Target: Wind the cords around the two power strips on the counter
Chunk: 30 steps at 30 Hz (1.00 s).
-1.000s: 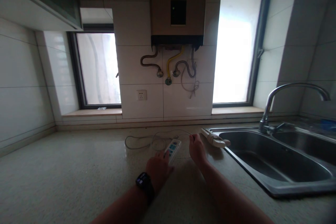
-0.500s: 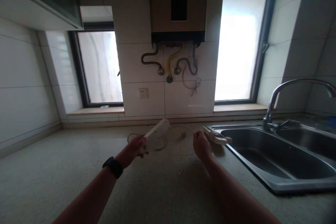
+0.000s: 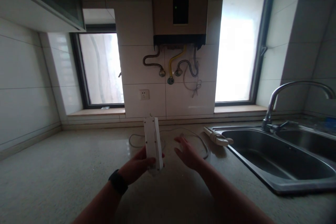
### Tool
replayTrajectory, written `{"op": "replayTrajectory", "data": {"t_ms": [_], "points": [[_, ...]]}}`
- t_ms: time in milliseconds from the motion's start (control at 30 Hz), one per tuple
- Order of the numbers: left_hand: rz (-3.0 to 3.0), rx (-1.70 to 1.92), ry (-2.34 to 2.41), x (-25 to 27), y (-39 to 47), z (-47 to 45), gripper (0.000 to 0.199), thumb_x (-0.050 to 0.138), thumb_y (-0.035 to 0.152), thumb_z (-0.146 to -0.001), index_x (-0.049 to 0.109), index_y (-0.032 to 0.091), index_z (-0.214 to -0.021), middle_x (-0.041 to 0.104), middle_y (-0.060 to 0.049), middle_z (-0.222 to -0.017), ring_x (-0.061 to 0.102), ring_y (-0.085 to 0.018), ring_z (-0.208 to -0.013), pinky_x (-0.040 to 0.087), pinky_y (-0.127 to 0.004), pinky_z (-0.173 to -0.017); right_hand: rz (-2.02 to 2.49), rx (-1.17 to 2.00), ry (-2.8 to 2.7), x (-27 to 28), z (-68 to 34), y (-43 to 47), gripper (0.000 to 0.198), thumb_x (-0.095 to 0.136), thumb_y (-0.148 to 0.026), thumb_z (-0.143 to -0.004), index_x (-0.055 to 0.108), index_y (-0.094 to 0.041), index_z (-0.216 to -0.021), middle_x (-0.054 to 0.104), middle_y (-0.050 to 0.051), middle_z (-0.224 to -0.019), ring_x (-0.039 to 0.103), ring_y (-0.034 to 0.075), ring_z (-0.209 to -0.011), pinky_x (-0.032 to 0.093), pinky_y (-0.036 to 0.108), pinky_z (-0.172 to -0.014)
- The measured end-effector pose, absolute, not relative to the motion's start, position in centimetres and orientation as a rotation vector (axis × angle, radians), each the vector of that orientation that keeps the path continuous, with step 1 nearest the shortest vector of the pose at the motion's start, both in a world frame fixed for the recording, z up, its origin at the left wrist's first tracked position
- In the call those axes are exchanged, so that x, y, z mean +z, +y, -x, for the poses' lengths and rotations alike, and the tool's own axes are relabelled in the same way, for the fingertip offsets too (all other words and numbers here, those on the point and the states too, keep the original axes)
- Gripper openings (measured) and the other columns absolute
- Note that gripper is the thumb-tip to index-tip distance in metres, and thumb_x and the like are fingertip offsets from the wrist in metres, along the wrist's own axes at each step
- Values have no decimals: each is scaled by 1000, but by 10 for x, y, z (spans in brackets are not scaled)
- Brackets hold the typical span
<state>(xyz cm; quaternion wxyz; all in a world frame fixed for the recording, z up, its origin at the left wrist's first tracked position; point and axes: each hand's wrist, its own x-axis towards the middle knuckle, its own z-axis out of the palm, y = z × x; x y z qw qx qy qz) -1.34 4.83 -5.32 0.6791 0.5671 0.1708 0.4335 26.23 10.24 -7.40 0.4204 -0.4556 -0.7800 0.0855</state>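
Note:
My left hand [image 3: 140,164], with a black watch on its wrist, is closed around the lower part of a white power strip [image 3: 151,136]. The strip stands nearly upright above the counter, its screwed side facing me. A pale cable [image 3: 199,137] curves over the counter behind both hands. My right hand [image 3: 187,152] is held over the counter beside that cable, thumb and fingers apart, with nothing seen in it. A second white power strip [image 3: 216,136], its cord wrapped around it, lies by the sink's left edge.
A steel double sink [image 3: 252,166] with a curved tap [image 3: 273,99] is on the right. The speckled counter [image 3: 65,168] runs along a tiled wall with a socket [image 3: 144,94]. A water heater [image 3: 180,7] with hoses hangs above, between two windows.
My left hand has turned the power strip from slanted to nearly upright. My right hand has let go of the cable, moved left and opened; the cable now rests on the counter.

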Motion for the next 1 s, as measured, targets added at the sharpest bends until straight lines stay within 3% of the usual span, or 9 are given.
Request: {"op": "replayTrajectory", "data": {"t_ms": [167, 267, 400, 500, 600, 800, 1000], "points": [[-1209, 813, 297, -63, 44, 5, 39, 75, 21, -77, 62, 16, -113, 72, -12, -100, 73, -30, -86, 54, -42, -76, 845, 507, -1752, -47, -242, 99, 61, 58, -33, -93, 33, -28, -149, 42, 13, -154, 43, 25, -140, 34, 51, -114], [-1235, 856, 276, -69, 44, 3, 40, 71, 38, -83, 61, 13, -113, 72, -12, -89, 72, -29, -81, 53, -42, -75, 691, 664, -1822, -28, -228, 94, 60, 60, -40, -96, 35, -32, -150, 44, 9, -155, 37, 23, -145, 28, 50, -118], [-1328, 894, 318, -74, 49, 6, 59, 76, 61, -76, 59, 13, -107, 70, -9, -77, 70, -25, -74, 53, -39, -74, 557, 831, -1750, -22, -212, 93, 33, 59, -47, -96, 59, -25, -120, 66, 8, -118, 59, 22, -115, 44, 41, -102], [-1352, 793, 413, -76, 52, 10, 75, 89, 55, -61, 55, 14, -113, 70, -7, -72, 66, -20, -64, 51, -32, -62, 562, 854, -1649, -29, -208, 95, 28, 60, -49, -94, 61, -21, -96, 65, 3, -93, 60, 19, -91, 47, 34, -87], [-1349, 767, 544, -73, 52, 10, 84, 96, 43, -51, 52, 15, -116, 69, -4, -73, 63, -17, -60, 49, -27, -55, 567, 862, -1632, -34, -209, 91, 30, 55, -49, -95, 61, -21, -88, 64, 2, -87, 57, 19, -86, 45, 31, -83], [-1427, 857, 690, -65, 46, 9, 76, 91, 37, -60, 53, 17, -123, 66, -2, -79, 62, -14, -63, 52, -28, -59, 681, 709, -1583, -25, -224, 74, 41, 53, -54, -94, 53, -21, -69, 56, 0, -68, 49, 16, -66, 40, 28, -65], [-1510, 987, 788, -57, 48, 15, 64, 89, 27, -63, 59, 17, -119, 63, -1, -85, 61, -14, -66, 52, -27, -59, 727, 749, -1583, -13, -248, 67, 40, 63, -53, -85, 49, -21, -65, 45, -4, -60, 40, 13, -58, 34, 26, -57]]}}
